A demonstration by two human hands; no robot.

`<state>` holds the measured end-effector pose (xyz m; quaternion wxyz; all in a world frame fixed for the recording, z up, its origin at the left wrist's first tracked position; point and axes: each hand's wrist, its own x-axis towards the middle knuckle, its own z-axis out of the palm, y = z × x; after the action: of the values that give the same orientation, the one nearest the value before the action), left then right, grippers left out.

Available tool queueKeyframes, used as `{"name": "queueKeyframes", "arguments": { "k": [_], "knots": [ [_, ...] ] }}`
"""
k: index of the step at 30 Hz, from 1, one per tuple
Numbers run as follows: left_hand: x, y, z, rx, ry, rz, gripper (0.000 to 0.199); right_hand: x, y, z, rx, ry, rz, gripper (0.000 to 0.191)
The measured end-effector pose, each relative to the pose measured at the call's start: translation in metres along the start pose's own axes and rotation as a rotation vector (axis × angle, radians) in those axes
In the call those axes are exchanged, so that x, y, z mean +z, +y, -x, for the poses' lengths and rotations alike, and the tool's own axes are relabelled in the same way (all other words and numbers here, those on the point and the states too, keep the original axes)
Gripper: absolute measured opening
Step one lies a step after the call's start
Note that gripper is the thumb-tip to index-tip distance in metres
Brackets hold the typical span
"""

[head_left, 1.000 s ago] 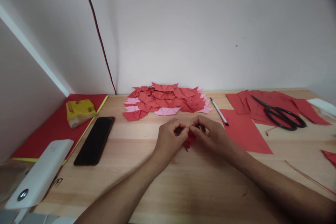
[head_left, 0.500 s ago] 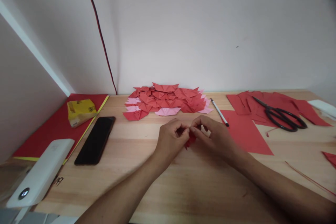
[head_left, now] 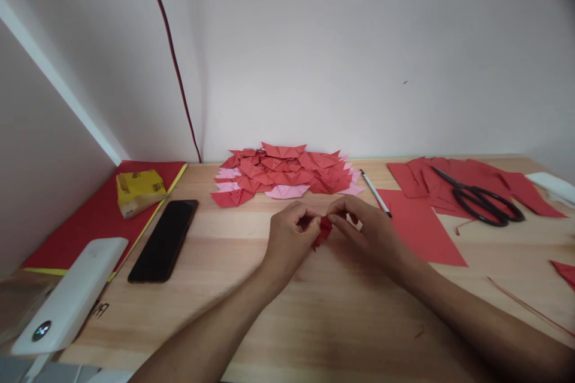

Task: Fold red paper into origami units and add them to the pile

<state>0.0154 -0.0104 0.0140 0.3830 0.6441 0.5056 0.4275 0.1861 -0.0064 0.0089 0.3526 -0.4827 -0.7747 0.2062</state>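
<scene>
Between my two hands is a small piece of folded red paper [head_left: 324, 231], mostly covered by my fingers. My left hand [head_left: 291, 233] pinches its left side between thumb and forefinger. My right hand [head_left: 366, 230] pinches the upper right side of the same paper, thumb and forefinger pressed together. Both hands are just above the wooden table [head_left: 251, 317]. Behind them, against the wall, lies a heap of folded red and pink paper pieces [head_left: 287, 176] with pointed ends.
To the right are a red sheet [head_left: 426, 233], a white pen [head_left: 376, 193], cut red papers [head_left: 467, 182] and black-handled scissors [head_left: 483, 200]. On the left lie a black phone [head_left: 164, 242], a white power bank [head_left: 72, 296] and a yellow packet [head_left: 140, 191] on a red folder [head_left: 99, 221].
My fingertips have drawn slightly apart, and more of the folded red paper shows between them. The things on the table stay where they were.
</scene>
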Motion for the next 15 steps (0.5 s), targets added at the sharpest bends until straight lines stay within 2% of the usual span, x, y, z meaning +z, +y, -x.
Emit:
{"name": "queueKeyframes", "arguments": {
  "k": [4,10,15],
  "knots": [
    [-0.0004,-0.0001,-0.0001,-0.067,-0.038,0.093,0.009,-0.0034,-0.0026,-0.0001,-0.080,0.060,0.052,0.011],
    [-0.0020,-0.0018,-0.0035,-0.109,-0.143,0.190,0.020,-0.0069,-0.0023,0.0026,-0.244,0.156,0.165,0.014],
    [-0.0046,-0.0019,-0.0077,-0.159,-0.149,0.216,0.020,-0.0045,0.0049,0.0020,-0.301,0.190,0.282,0.011]
  ]
}}
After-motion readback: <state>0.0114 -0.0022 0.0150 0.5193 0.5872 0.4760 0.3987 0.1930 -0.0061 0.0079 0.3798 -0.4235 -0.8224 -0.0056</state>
